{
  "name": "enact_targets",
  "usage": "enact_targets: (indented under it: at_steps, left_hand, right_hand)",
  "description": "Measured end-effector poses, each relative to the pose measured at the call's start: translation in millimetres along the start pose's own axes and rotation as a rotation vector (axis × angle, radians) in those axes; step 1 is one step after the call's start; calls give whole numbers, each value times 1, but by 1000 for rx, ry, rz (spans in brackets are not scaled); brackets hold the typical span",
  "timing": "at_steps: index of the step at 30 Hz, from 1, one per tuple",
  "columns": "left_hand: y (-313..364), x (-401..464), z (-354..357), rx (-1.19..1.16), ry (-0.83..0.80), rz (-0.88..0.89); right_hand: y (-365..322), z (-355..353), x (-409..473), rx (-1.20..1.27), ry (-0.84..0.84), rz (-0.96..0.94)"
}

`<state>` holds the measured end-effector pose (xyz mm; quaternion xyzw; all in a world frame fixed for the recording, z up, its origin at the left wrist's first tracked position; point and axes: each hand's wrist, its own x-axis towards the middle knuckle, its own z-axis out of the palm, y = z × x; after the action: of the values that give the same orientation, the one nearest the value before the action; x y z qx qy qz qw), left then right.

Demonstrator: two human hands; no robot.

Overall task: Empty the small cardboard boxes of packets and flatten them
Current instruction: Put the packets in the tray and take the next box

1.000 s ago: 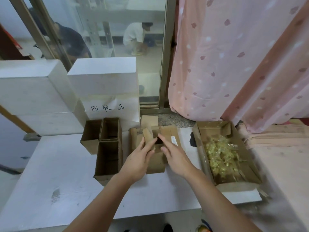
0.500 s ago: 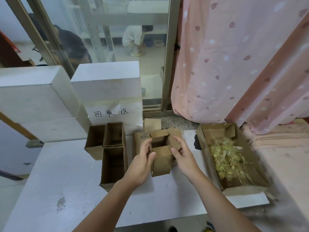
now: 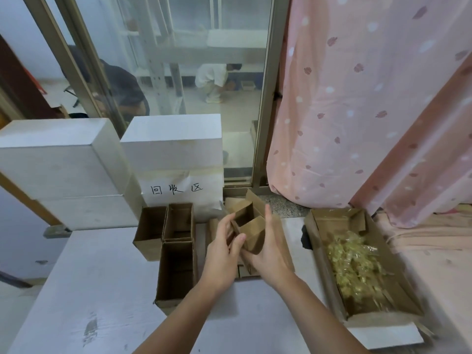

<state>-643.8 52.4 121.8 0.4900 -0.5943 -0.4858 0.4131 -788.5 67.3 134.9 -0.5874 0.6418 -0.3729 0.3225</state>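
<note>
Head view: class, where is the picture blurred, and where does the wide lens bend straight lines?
Head view: motion blur smears both hands, left hand and right hand, and the small box they hold; packets look soft; the window frame leans with lens distortion.

Matt brown cardboard, white matt surface [image 3: 107,272]
Small box [image 3: 251,229] rough kraft; packets [image 3: 355,261] glossy clear plastic; curtain [image 3: 357,111] soft pink cloth.
</note>
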Motion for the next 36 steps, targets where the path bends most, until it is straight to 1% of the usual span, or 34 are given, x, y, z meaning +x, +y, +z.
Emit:
enact_targets:
  at_steps: [2, 4, 7, 9, 12, 16, 21, 24, 26, 29, 33, 36]
  left_hand:
    - [2, 1, -4, 15, -39, 12]
    - [2, 5, -13, 59, -70, 15]
    - [-2, 16, -34, 156, -59, -26]
    - [-6, 23, -46, 208, -79, -60]
    - [-9, 26, -50, 178, -162, -71]
    - [-14, 21, -44, 102, -95, -34]
    - [-15, 10, -33, 91, -115, -11]
    - [-15, 5, -30, 65, -110, -15]
    - [-12, 1, -30, 39, -91, -52]
    - [-6, -2, -33, 20, -33, -105]
    - [-9, 1, -38, 24, 84, -166]
    - [-8, 4, -42, 87, 76, -220]
  right_hand:
    - [1, -3, 5, 10, 45, 14]
    - [4, -9, 8, 14, 49, 41]
    - [8, -19, 10, 15, 43, 25]
    - [8, -23, 11, 72, 16, 28]
    - [9, -26, 10, 161, -51, 36]
    - [21, -29, 12, 190, -98, 28]
    - [30, -27, 12, 216, -84, 80]
    - [28, -26, 7, 382, -90, 136]
    - [25, -26, 5, 474, -47, 180]
    - [25, -28, 5, 544, 7, 241]
    - [26, -30, 1, 610, -93, 283]
    - [32, -29, -4, 525, -191, 279]
